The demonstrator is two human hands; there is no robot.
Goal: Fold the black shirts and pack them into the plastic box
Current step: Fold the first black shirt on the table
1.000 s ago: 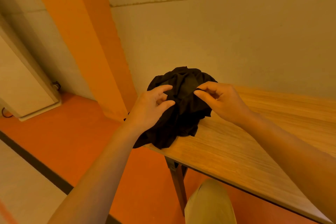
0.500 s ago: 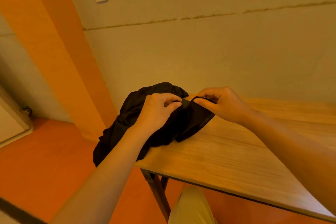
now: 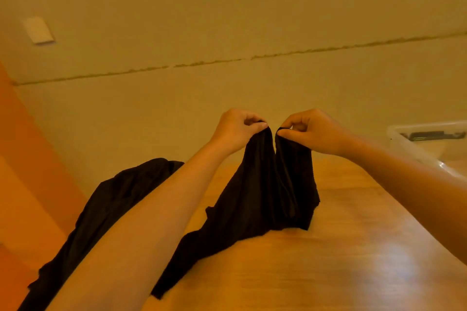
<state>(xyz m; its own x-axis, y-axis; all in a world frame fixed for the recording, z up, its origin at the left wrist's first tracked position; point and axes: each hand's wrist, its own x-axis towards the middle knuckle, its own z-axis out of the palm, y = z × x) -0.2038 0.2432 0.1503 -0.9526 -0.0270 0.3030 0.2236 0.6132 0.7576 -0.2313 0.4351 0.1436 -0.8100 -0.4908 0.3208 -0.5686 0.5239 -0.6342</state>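
At the centre of the frame the left hand (image 3: 237,129) is curled, thumb and forefinger pinching the top edge of a black shirt (image 3: 265,194). Just to its right, almost touching it, the right hand (image 3: 310,131) does the same, fingers bent and pinching the neighbouring bit of the same edge. Between them the cloth is raised off the wooden table (image 3: 328,260) and hangs in two gathered folds, its lower part draped on the tabletop and trailing toward the lower left of the frame. Behind the left forearm, at the left of the frame, more black fabric (image 3: 113,199) spills over the table's edge; whether it is part of the lifted shirt or a separate one cannot be told from here. At the right edge of the frame stands the clear plastic box (image 3: 414,144), well apart from the hands, with something dark and flat inside that is too small to make out.

The step in hand looks like picking one shirt up and finding its edge, before any folding. Next, the hands probably need to slide apart along that edge to spread the shirt out, then lay it flat on the bare wood in front, clear of the rest of the fabric.
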